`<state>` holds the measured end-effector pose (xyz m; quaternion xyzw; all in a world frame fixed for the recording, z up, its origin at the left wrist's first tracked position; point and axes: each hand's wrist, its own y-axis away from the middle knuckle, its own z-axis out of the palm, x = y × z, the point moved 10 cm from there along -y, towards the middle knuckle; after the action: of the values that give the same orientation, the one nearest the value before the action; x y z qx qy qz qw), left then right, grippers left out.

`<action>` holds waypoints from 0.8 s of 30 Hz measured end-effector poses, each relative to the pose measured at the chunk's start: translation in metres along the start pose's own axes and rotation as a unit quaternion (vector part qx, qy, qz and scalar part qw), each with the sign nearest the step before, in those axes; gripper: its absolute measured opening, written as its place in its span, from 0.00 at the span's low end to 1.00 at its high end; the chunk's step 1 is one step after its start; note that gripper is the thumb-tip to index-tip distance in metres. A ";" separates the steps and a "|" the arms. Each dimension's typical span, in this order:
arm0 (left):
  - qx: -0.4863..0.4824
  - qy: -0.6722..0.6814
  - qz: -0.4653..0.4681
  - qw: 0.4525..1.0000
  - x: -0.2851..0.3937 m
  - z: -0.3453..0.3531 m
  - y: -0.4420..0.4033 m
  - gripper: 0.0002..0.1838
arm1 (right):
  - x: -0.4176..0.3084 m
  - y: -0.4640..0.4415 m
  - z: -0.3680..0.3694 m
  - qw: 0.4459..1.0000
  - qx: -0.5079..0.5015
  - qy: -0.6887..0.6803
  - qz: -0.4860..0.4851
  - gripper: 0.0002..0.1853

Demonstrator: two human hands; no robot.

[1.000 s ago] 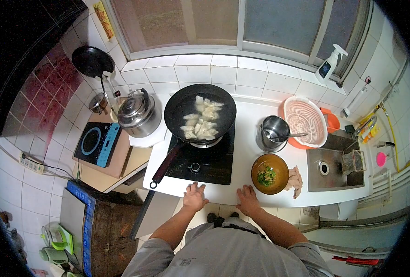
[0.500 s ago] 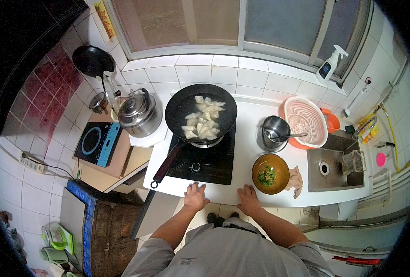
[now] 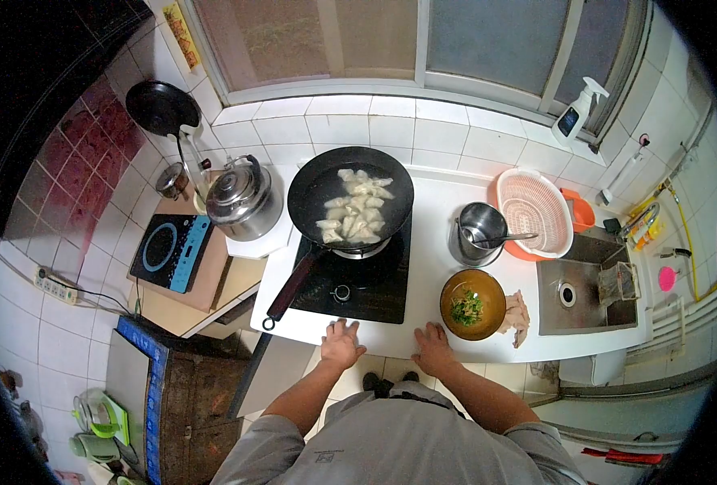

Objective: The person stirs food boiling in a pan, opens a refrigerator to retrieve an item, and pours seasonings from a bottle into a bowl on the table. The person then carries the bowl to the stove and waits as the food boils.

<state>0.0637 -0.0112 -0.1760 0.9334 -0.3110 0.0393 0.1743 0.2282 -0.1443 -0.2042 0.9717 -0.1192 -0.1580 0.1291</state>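
Note:
My left hand [image 3: 341, 343] lies on the front edge of the white counter [image 3: 386, 333], fingers spread, just below the black cooktop [image 3: 350, 295]. Farther right on the same edge rests my right hand [image 3: 434, 347], also open and holding nothing. A black wok [image 3: 306, 194] sits on the burner, its dark handle [image 3: 294, 283] pointing toward me and to the left. Several pale folded dumplings [image 3: 354, 214] lie in liquid inside it. Close to my right hand stands an amber bowl [image 3: 492, 295] with chopped green herbs [image 3: 466, 309] in it. Beside that bowl is a crumpled beige cloth or paper [image 3: 517, 318].
Behind the bowl are a steel pot [image 3: 482, 222] with a spoon and a pink-white colander [image 3: 528, 206]. The sink [image 3: 564, 315] is at right. A lidded kettle [image 3: 245, 202] and an induction cooker [image 3: 168, 252] stand at left. A spray bottle [image 3: 578, 113] stands on the sill.
The dumplings have shifted slightly in the wok. Both my hands stay in the same places on the counter edge.

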 end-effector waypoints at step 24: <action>0.003 0.018 -0.018 1.000 0.002 -0.005 0.000 0.38 | 0.000 -0.001 0.000 1.000 -0.006 -0.018 0.001 0.38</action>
<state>0.0649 -0.0104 -0.1707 0.9384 -0.2913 0.0536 0.1780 0.2286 -0.1436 -0.2044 0.9679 -0.1212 -0.1759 0.1327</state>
